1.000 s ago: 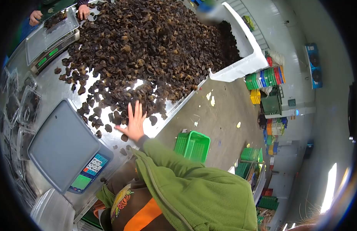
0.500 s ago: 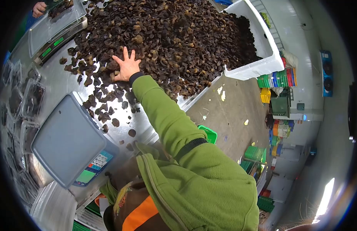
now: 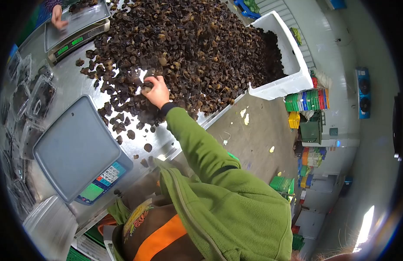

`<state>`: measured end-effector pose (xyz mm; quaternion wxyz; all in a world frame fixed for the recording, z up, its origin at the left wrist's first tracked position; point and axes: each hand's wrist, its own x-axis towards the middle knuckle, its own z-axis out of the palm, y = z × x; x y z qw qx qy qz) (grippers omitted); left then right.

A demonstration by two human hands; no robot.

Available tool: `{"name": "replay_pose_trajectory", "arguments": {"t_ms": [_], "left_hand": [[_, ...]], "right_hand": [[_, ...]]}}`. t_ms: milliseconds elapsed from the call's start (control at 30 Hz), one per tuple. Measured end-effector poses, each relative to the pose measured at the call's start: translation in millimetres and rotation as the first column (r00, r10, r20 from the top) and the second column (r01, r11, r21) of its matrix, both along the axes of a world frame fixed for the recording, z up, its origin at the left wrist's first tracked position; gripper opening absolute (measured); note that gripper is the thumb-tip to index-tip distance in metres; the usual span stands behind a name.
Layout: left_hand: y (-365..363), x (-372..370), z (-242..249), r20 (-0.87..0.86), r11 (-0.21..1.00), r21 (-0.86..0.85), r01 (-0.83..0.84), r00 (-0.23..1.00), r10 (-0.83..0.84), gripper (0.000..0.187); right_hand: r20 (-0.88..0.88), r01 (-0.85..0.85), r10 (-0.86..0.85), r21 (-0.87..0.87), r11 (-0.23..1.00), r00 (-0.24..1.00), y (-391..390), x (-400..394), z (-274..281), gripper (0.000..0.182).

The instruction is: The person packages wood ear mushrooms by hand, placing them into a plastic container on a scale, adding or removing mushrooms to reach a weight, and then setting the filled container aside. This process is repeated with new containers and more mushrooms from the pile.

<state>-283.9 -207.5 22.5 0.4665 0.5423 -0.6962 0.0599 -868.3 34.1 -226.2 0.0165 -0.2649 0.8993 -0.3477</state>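
My right hand (image 3: 157,92), in a green fleece sleeve, is at the left edge of a large heap of dark brown wood ear mushrooms (image 3: 188,48). Its fingers are curled closed around some mushrooms (image 3: 147,86), partly hidden by the hand. Loose mushrooms lie scattered on the shiny metal table (image 3: 160,150) around and below it. A grey digital scale (image 3: 75,148) with a bare pan stands nearer to me on the left. My left hand is out of view.
A co-worker's hand (image 3: 58,18) is beside a second scale (image 3: 77,39), whose tray carries mushrooms. Clear plastic boxes (image 3: 40,100), some with mushrooms, crowd the left side. A white foam box (image 3: 297,65) lies tipped at the heap's right end. Stacked lids or trays (image 3: 51,222) stand lower left.
My right hand was spread flat over the mushrooms; now its fingers have closed on some, drawn slightly back toward me. The co-worker's hand has moved down beside its scale. The view has shifted slightly.
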Motion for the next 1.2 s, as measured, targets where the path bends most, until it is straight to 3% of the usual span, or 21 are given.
{"name": "replay_pose_trajectory", "arguments": {"t_ms": [33,67,100,167,233,300,367,433,467,500,533,633,700,767,933,1000,1067,1100,1200], "left_hand": [[7.1,-19.8,-29.8,-0.003,0.975,0.145,0.171,0.985,-0.172,0.022],[13.8,-44.5,-57.4,-0.033,0.899,0.283,0.335,0.940,-0.340,0.027],[35.6,-101.0,-63.8,0.002,0.811,0.248,0.531,0.836,-0.548,0.023],[54.9,-173.6,-95.3,0.077,0.636,0.293,0.713,0.646,-0.760,0.018],[62.1,-201.6,-137.5,0.063,0.520,0.399,0.756,0.543,-0.838,0.024],[68.2,-208.4,-159.8,0.121,0.480,0.478,0.736,0.486,-0.866,0.018],[65.0,-204.6,-160.6,0.038,0.338,0.688,0.642,0.434,-0.900,0.038],[72.3,-211.4,-131.1,-0.006,0.400,0.577,0.713,0.493,-0.870,0.081],[72.9,-214.1,-126.7,0.001,0.418,0.581,0.698,0.513,-0.859,0.081],[73.1,-217.8,-125.2,-0.020,0.480,0.498,0.722,0.563,-0.826,0.102],[72.6,-222.2,-125.0,-0.048,0.538,0.407,0.738,0.605,-0.795,0.125],[73.1,-235.7,-129.6,-0.078,0.576,0.420,0.701,0.660,-0.747,0.141],[69.9,-242.8,-137.2,-0.055,0.592,0.433,0.679,0.676,-0.735,0.135],[64.2,-247.4,-154.5,-0.094,0.633,0.428,0.645,0.728,-0.679,0.124],[54.5,-239.6,-155.1,-0.249,0.642,0.444,0.626,0.774,-0.582,0.108],[50.7,-238.3,-149.5,-0.360,0.635,0.412,0.653,0.757,-0.545,0.099],[46.9,-240.0,-152.7,-0.295,0.669,0.408,0.621,0.783,-0.548,0.097],[44.9,-239.2,-154.5,-0.224,0.693,0.396,0.603,0.795,-0.563,0.095],[43.1,-239.6,-153.7,-0.232,0.710,0.398,0.581,0.813,-0.534,0.088]], "right_hand": [[-0.009,0.037,-0.038,-0.045,0.998,0.999,3.6,-0.9,5.4,0.042],[-0.032,0.065,-0.063,0.059,0.996,0.998,8.2,-1.3,10.9,0.042],[-0.056,0.099,-0.092,0.160,0.982,0.994,13.0,3.2,21.2,0.042],[-0.041,0.090,-0.086,0.109,0.990,0.995,23.3,2.7,18.5,0.042],[-0.016,0.072,-0.072,0.000,0.997,0.997,19.4,6.5,29.7,0.042],[-0.052,-0.052,0.045,-0.160,0.986,0.998,8.2,17.1,44.9,0.041],[-0.025,-0.109,0.106,-0.281,0.953,0.994,-12.9,40.2,68.1,0.040],[0.034,-0.166,0.195,-0.398,0.902,0.980,-40.1,73.5,100.4,0.041],[-0.040,-0.245,0.255,-0.446,0.861,0.966,-53.7,87.7,108.1,0.040],[0.100,-0.226,0.320,-0.516,0.826,0.942,-67.8,111.4,127.7,0.040],[0.072,-0.272,0.367,-0.543,0.794,0.927,-80.4,128.9,134.9,0.042],[-0.072,-0.431,0.456,-0.482,0.763,0.887,-111.8,172.3,130.8,0.048],[0.007,-0.439,0.507,-0.491,0.753,0.862,-125.5,201.7,115.0,0.047],[0.234,-0.479,0.563,-0.334,0.812,0.793,-127.3,218.0,113.5,0.056],[0.077,-0.688,0.720,-0.243,0.684,0.689,-121.7,210.8,113.5,0.064],[0.075,-0.705,0.734,-0.229,0.672,0.675,-126.1,207.1,118.7,0.036],[-0.064,-0.679,0.681,-0.187,0.710,0.730,-132.7,206.5,113.9,0.019],[-0.104,-0.661,0.656,-0.216,0.719,0.748,-137.9,204.4,102.3,0.018],[-0.229,-0.653,0.612,-0.275,0.705,0.757,-144.1,202.7,109.3,0.015]]}}
